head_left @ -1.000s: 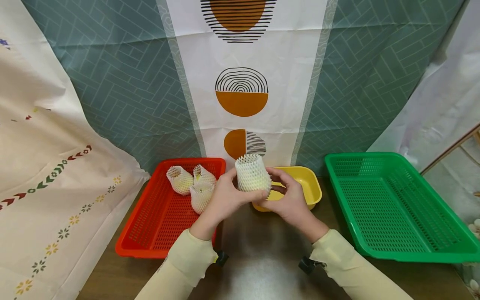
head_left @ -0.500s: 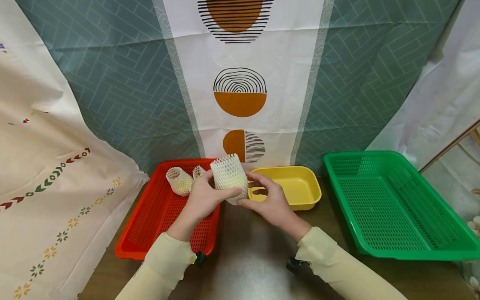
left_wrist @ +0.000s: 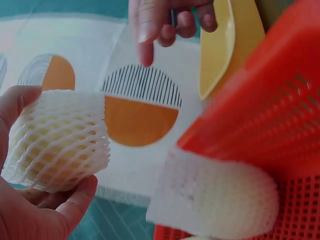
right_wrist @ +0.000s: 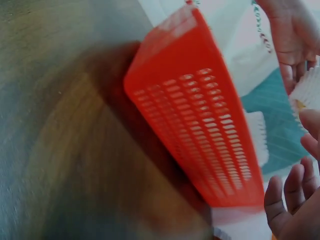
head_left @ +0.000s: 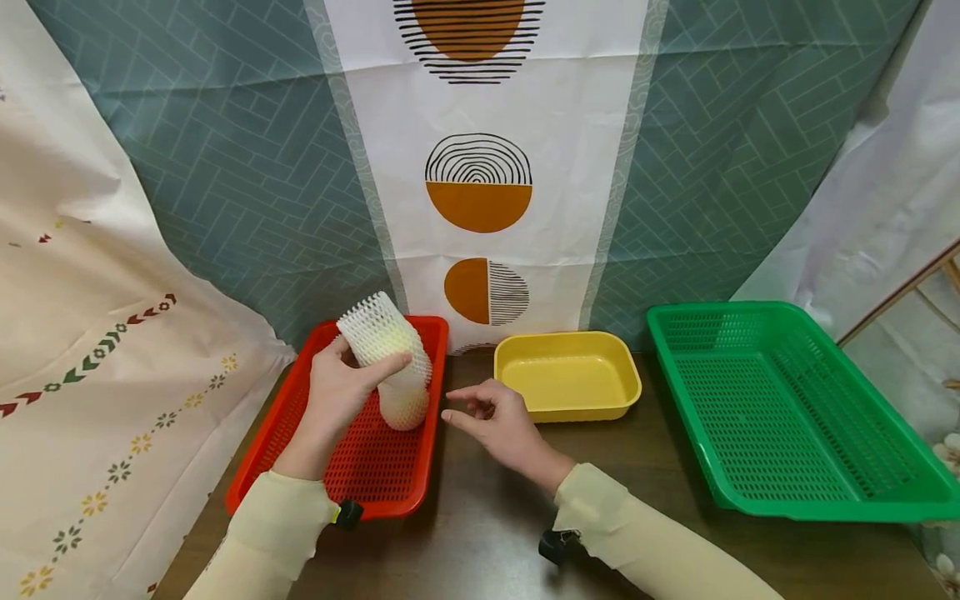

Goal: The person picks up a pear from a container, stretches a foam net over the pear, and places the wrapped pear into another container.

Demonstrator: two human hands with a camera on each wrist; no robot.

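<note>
My left hand (head_left: 337, 392) holds a white foam fruit net (head_left: 378, 329) with something pale yellow inside, tilted above the red basket (head_left: 360, 479). Thumb and fingers grip its sides in the left wrist view, where the mesh (left_wrist: 60, 140) shows close up. Another netted piece (head_left: 405, 410) lies in the basket just below, partly covered by the held one. Further netted pieces there are mostly hidden from the head view. My right hand (head_left: 510, 429) hovers between the red basket and the yellow tray (head_left: 566, 412), fingers loosely bent, holding nothing.
A green basket (head_left: 765, 500) stands on the right of the dark wooden table (head_left: 480, 533). Behind everything hangs a patterned cloth (head_left: 562, 167). A pale embroidered cloth (head_left: 97, 400) drapes along the left side.
The left hand has carried the netted piece left from in front of the yellow tray to over the red basket. The right hand has let go of it and moved slightly down.
</note>
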